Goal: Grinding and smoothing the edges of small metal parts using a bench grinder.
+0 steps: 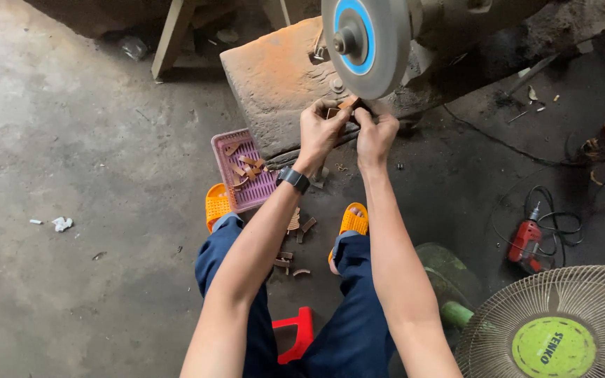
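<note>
Both hands, left hand point(321, 128) and right hand point(374, 133), are pinching 1 small wooden piece point(348, 105) at the wheel's point(365, 42) 6 o'clock edge; fingers are risking contact if the piece is slipping.

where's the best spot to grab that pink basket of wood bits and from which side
Take the pink basket by its bare far-left rim, coming in from the open floor on the left. It lies flat on the ground, its right edge sits close against the stone block, and its near end lies by the orange sandal. The left hand is busy at the grinding wheel.
</note>
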